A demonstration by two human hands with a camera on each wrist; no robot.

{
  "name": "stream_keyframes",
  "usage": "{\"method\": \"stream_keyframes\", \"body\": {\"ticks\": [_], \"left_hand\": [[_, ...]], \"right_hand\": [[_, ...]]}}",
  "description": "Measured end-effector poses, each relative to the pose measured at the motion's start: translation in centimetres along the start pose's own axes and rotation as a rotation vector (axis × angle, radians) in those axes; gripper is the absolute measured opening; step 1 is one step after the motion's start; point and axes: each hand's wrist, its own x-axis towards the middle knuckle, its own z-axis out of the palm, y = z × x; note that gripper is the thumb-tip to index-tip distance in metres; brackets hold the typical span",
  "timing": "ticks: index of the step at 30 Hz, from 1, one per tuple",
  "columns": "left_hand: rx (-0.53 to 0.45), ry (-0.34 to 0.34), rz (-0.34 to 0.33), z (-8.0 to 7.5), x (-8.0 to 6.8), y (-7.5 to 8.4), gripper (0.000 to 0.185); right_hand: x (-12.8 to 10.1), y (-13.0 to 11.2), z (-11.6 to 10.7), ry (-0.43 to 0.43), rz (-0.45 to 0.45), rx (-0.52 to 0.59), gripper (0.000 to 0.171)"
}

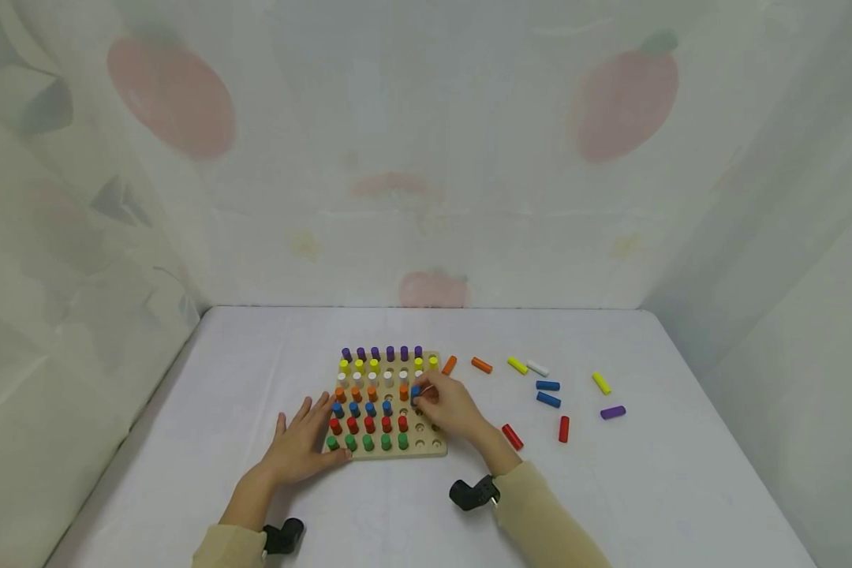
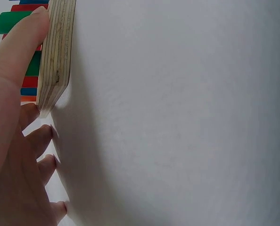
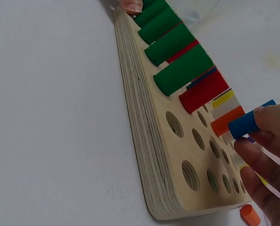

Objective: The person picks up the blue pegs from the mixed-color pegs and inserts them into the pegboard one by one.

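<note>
A wooden pegboard [image 1: 429, 452] lies on the table with rows of purple, yellow, white, orange, blue, red and green pegs standing in it. My right hand [image 1: 449, 406] pinches a blue peg [image 3: 246, 123] between thumb and fingers, tilted over the board's right part, close beside an orange peg [image 3: 227, 121]. Round holes [image 3: 174, 124] show along the board's near right part. My left hand [image 1: 294, 451] rests at the board's left side, fingers spread, its thumb [image 2: 29, 35] on the near edge by a green peg [image 2: 10, 22].
Loose pegs lie on the white table right of the board: orange [image 1: 481, 364], yellow [image 1: 601, 383], white [image 1: 538, 368], blue [image 1: 548, 399], red [image 1: 564, 428] and purple [image 1: 613, 412]. A patterned cloth wall [image 1: 426, 237] rises behind the table.
</note>
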Motion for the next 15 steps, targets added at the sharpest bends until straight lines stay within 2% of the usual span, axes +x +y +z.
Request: {"method": "stream_keyframes", "body": {"ticks": [15], "left_hand": [[-0.003, -0.003, -0.007, 0.1, 0.0, 0.0, 0.101]], "right_hand": [[0.1, -0.2, 1.1, -0.032, -0.037, -0.022, 0.015]]}}
